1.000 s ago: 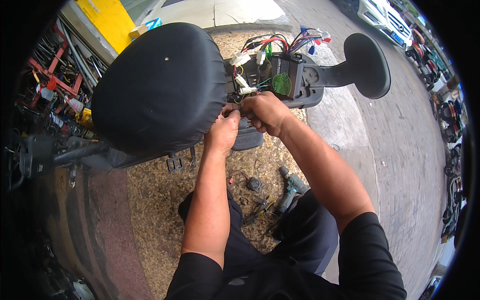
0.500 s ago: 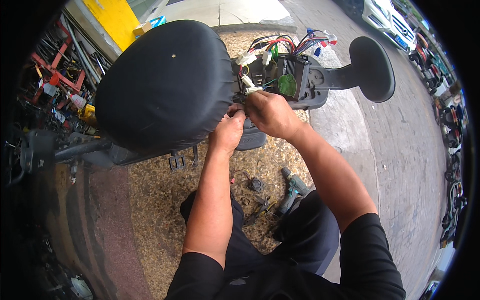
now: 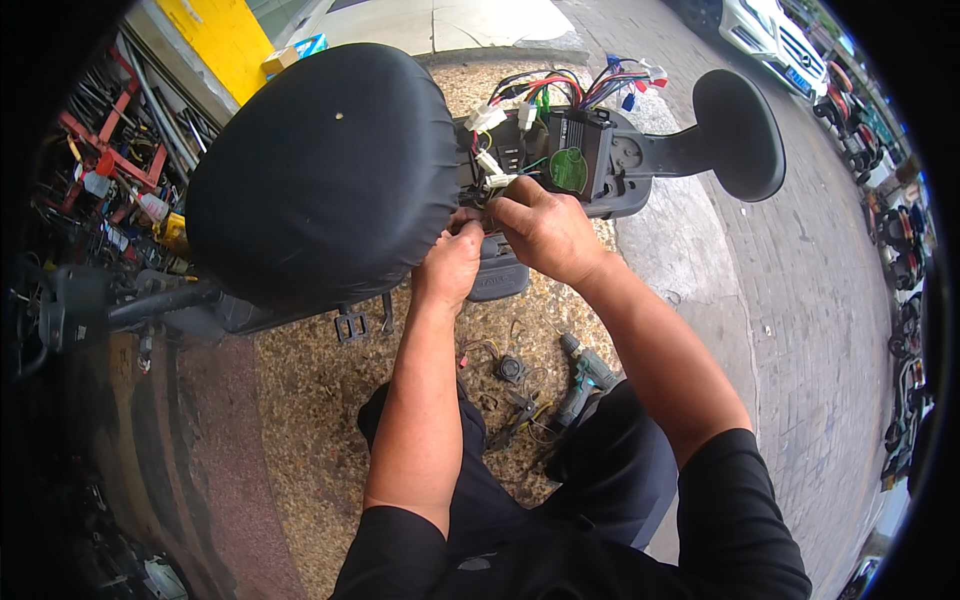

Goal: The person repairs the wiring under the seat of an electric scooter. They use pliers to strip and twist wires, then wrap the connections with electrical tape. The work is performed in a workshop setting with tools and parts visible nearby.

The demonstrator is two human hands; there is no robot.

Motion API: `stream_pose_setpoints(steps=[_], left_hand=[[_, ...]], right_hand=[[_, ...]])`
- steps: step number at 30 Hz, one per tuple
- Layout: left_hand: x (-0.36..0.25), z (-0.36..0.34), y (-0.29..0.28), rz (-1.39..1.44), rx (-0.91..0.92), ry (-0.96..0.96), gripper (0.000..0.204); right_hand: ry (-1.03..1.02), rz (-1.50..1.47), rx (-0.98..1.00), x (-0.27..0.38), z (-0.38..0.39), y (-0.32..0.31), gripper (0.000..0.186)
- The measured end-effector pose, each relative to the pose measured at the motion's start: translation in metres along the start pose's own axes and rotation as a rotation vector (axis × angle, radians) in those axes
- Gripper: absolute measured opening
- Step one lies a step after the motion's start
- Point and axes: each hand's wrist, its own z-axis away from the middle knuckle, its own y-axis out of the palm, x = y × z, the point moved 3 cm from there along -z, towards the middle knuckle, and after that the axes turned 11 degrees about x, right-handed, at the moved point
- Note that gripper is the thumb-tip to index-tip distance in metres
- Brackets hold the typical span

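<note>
Wiring (image 3: 474, 140) runs through the left part of the open tray (image 3: 632, 190) next to the black seat (image 3: 320, 180), and in the head view its nearest stretch is lost behind my knuckles. My left hand (image 3: 450, 262) is at the tray's near left corner, its fingers bent narrow by the seat's rim; their tips are mostly covered, so I cannot tell what they hold. My right hand (image 3: 552, 232) reaches over the tray's near edge, thumb and fingers drawn in together just beside a white connector (image 3: 499, 181); whether a wire is between the tips I cannot tell. Another white plug (image 3: 486, 117) sits toward the tray's far edge, where coloured leads (image 3: 583, 95) arch out past it. A finned black box (image 3: 590, 138) with a green label (image 3: 568, 170) stands on the tray, and beyond the right end is a padded rest (image 3: 740, 135). Below the near edge shows a dark plate (image 3: 498, 282), partly hidden by my hands. On the pebbled ground (image 3: 330, 420) a drill (image 3: 580, 385) lies against my trouser leg (image 3: 625, 440), which hides part of it; near it are a round part (image 3: 509, 370) and a dark tool (image 3: 515, 415) too tangled in leads to make out. The upper edge cuts off a white car (image 3: 770, 45).
</note>
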Motion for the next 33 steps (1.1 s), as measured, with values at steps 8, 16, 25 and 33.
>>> stream_pose_setpoints(steps=[8, 16, 25, 33], left_hand=[[-0.012, 0.006, 0.003, -0.325, -0.07, 0.001, 0.015], [-0.015, 0.006, 0.003, -0.319, -0.051, -0.036, 0.017], [-0.016, 0.01, 0.006, -0.25, -0.072, -0.035, 0.011], [-0.01, 0.009, 0.006, -0.261, -0.075, 0.0, 0.013]], right_hand=[[0.133, -0.347, 0.013, -0.007, -0.012, 0.011, 0.013], [0.854, -1.093, 0.278, -0.011, -0.011, 0.027, 0.02], [0.286, -0.112, -0.105, 0.027, 0.023, 0.013, 0.028], [0.608, -0.633, -0.287, 0.028, 0.019, 0.042, 0.021]])
